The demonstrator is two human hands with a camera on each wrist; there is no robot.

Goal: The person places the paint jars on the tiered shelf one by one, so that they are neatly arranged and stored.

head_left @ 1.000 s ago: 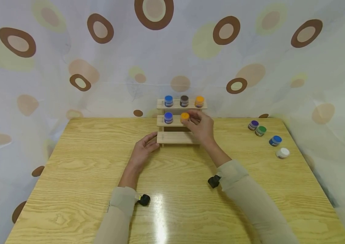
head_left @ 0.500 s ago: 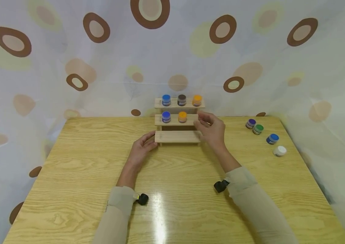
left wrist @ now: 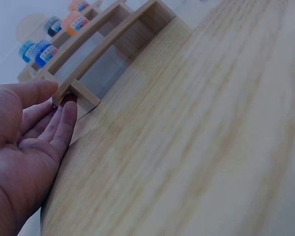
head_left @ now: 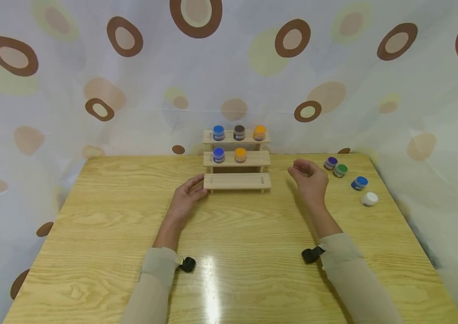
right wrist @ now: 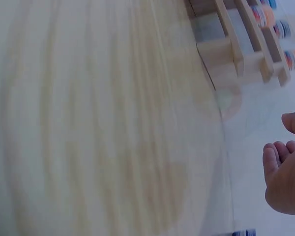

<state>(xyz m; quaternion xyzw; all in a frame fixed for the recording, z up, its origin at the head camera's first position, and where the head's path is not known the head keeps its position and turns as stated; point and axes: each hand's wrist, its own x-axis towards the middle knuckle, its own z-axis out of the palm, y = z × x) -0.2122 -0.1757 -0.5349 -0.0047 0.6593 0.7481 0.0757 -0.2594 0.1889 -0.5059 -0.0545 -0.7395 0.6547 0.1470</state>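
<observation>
A three-step wooden rack (head_left: 237, 181) stands at the back of the table. My left hand (head_left: 186, 198) holds the left end of its lowest step; in the left wrist view the thumb lies at the step's corner and the fingers reach around the leg. A light blue paint jar (head_left: 218, 133), a black-capped jar (head_left: 238, 132) and an orange jar (head_left: 259, 132) sit on the top step. On the middle step are a blue jar (head_left: 218, 155) and an orange jar (head_left: 240, 155). My right hand (head_left: 311, 182), fingers loosely bent around nothing, is between the rack and the loose jars.
Toward the right edge of the wooden table (head_left: 103, 216) stand a purple-capped jar (head_left: 331, 163), a green-capped jar (head_left: 340, 170), a blue-capped jar (head_left: 360, 183) and a white jar (head_left: 369, 199). A patterned cloth (head_left: 151, 81) hangs right behind the table.
My right hand has let go of the orange jar on the middle step and moved right, away from the rack. The left hand keeps its place at the rack's end.
</observation>
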